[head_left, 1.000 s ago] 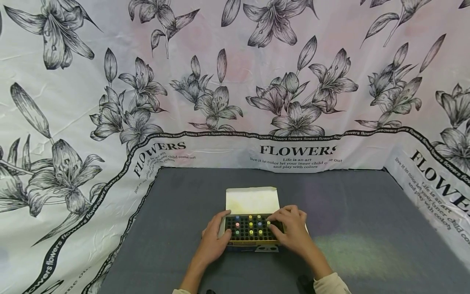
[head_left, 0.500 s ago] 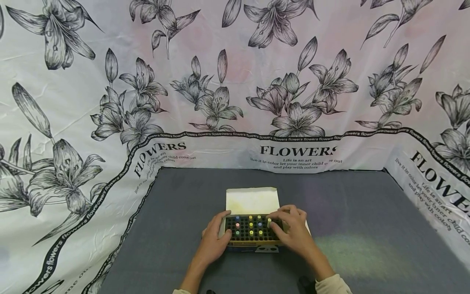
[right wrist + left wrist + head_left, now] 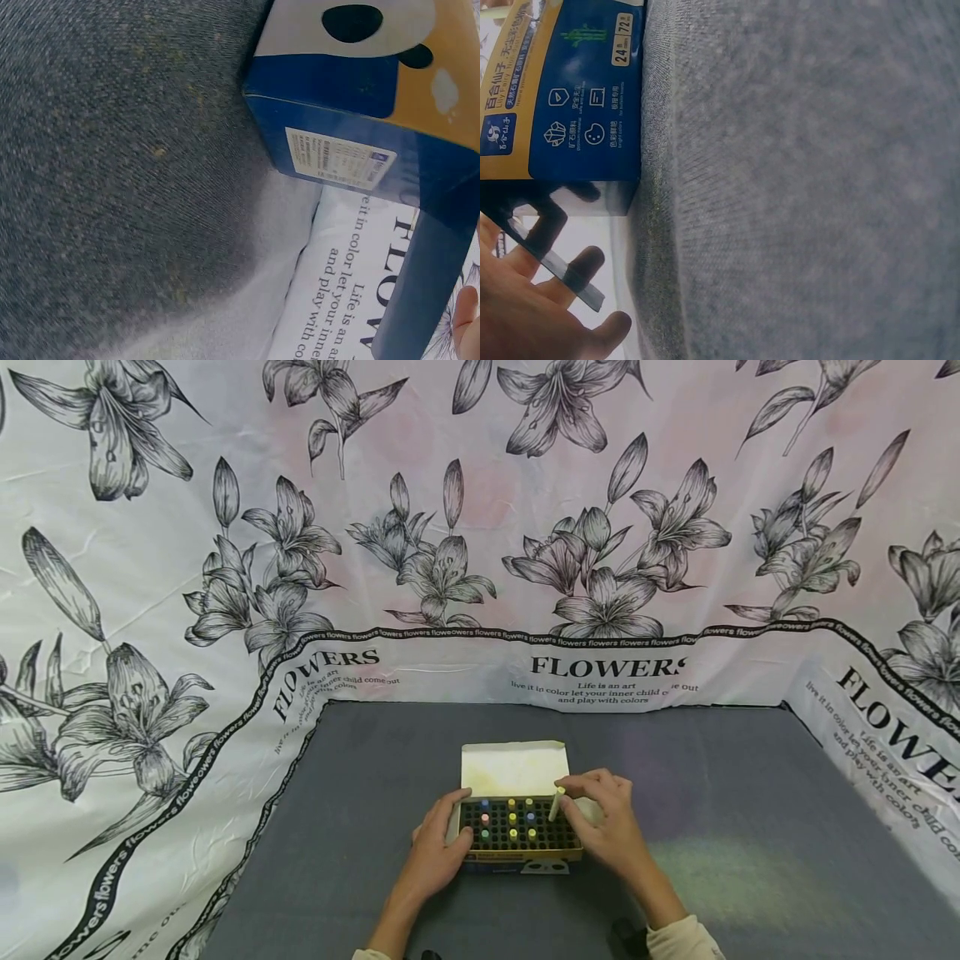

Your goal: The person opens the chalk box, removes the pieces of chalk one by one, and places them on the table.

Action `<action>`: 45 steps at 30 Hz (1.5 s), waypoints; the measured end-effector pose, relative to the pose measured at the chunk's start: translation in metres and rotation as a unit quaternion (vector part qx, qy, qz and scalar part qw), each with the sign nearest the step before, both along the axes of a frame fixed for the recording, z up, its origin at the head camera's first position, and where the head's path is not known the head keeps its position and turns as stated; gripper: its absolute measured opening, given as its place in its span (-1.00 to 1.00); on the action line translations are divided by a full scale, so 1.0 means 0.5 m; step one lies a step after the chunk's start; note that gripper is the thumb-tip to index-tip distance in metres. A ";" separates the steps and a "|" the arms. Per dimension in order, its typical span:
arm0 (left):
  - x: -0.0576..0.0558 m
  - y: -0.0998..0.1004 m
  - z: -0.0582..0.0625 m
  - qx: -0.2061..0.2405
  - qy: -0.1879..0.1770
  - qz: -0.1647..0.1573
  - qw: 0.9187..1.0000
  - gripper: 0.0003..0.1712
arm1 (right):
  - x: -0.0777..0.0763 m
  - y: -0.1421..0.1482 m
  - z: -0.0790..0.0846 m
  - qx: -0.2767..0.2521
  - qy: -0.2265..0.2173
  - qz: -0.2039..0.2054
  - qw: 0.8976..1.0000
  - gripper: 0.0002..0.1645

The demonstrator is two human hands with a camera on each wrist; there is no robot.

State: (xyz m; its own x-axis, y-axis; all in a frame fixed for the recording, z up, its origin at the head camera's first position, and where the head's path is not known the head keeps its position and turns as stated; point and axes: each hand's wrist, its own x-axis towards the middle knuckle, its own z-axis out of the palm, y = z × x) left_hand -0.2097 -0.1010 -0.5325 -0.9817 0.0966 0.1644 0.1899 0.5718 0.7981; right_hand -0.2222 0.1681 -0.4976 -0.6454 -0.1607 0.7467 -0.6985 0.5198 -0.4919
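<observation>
A chalk box (image 3: pixel 523 855) stands on the grey cloth with its lid (image 3: pixel 514 768) raised at the back. Its black holder (image 3: pixel 498 827) has rows of holes, with several colored chalk sticks upright in some. My left hand (image 3: pixel 437 845) grips the box's left end, thumb at the front and fingers behind. In the left wrist view, fingers (image 3: pixel 585 262) of that hand spread beside the box's end and a flap. Between thumb and index finger, my right hand (image 3: pixel 609 822) pinches a pale yellow chalk stick (image 3: pixel 556 804), tilted, its lower end just over the holes.
A flap (image 3: pixel 424 292) juts from the box's right end in the right wrist view. Grey cloth (image 3: pixel 720 777) surrounds the box. White flower-printed fabric (image 3: pixel 450 668) rises behind and along both sides. A dark object (image 3: pixel 626 935) lies by the right sleeve.
My right hand has moved up and slightly right, drawing the pale yellow chalk stick upward out of the holder. The left hand and the box stay where they were.
</observation>
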 end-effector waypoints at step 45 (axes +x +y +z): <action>0.001 -0.001 -0.005 -0.012 0.006 -0.002 1.000 -0.38 | 0.079 0.216 -0.023 -0.041 -0.145 -0.103 0.983 -0.72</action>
